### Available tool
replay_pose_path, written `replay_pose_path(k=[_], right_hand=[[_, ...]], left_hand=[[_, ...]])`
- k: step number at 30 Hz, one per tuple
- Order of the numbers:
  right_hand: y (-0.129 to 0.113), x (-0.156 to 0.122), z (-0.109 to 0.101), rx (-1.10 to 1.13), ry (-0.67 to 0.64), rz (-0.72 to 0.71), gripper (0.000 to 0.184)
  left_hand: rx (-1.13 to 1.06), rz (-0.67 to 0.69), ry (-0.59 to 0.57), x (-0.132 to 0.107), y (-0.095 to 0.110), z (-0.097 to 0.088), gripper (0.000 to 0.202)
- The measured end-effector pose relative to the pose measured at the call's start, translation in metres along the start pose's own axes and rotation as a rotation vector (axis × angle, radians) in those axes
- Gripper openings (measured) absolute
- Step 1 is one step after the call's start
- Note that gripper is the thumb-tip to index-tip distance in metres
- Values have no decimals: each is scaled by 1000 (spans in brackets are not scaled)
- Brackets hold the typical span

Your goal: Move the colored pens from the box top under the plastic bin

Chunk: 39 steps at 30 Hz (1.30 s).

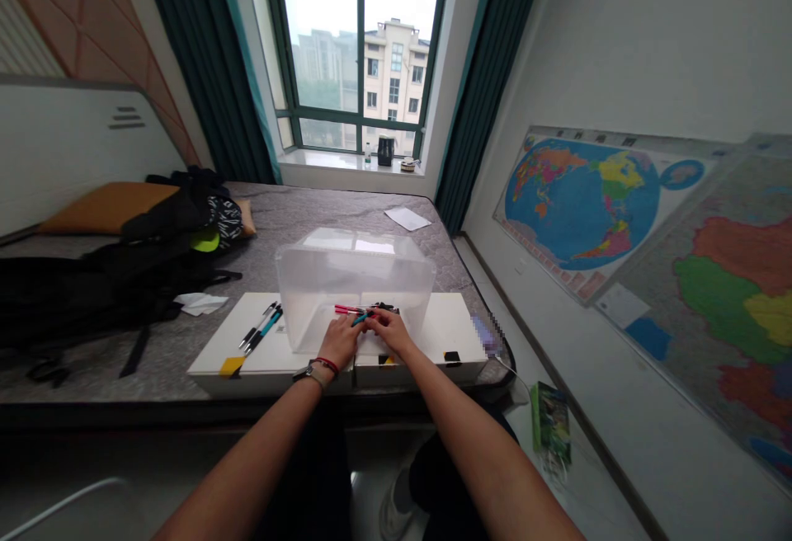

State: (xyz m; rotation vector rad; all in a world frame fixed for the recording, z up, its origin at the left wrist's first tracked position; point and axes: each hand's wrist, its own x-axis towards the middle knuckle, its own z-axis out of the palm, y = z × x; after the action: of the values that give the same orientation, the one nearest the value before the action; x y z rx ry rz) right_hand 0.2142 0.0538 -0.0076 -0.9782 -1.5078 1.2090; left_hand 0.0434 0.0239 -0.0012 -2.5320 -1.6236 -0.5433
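My left hand and my right hand meet in front of a clear plastic bin that stands on two white boxes at the bed's near edge. Between the fingers of both hands is a small bunch of pens, pink and teal ones showing. Both hands have their fingers pinched round the bunch. A red cord and a watch are on my left wrist. Several more pens lie loose on the white box to the left of the bin.
A black backpack and dark clothes lie on the bed at the left, with an orange pillow behind. A sheet of paper lies farther back. A green booklet is on the floor at the right, under wall maps.
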Motion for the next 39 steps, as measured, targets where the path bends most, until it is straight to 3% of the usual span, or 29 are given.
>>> replay_pose_path(k=[4, 9, 16, 21, 25, 28, 34, 39], right_hand=[[-1, 0, -2, 37, -19, -14, 46], [-5, -2, -5, -42, -44, -61, 29], [-4, 4, -4, 108, 197, 85, 33], [-7, 4, -2, 195, 228, 150, 34], [-12, 1, -2, 218, 221, 142, 52], [-11, 1, -2, 214, 218, 101, 60], [-5, 2, -2, 33, 174, 69, 23], [-9, -1, 0, -103, 141, 36, 21]], left_hand=[[30, 47, 13, 0, -1, 2, 39], [8, 112, -29, 4, -1, 2, 38], [-185, 69, 16, 3, -2, -2, 35], [-399, -103, 149, 5, -3, -2, 21], [-530, -326, 264, 8, -5, -2, 18], [-561, -421, 305, 8, -5, -2, 22], [-719, -548, 421, 10, -11, 2, 36], [-996, -672, 454, 13, -24, 10, 26]])
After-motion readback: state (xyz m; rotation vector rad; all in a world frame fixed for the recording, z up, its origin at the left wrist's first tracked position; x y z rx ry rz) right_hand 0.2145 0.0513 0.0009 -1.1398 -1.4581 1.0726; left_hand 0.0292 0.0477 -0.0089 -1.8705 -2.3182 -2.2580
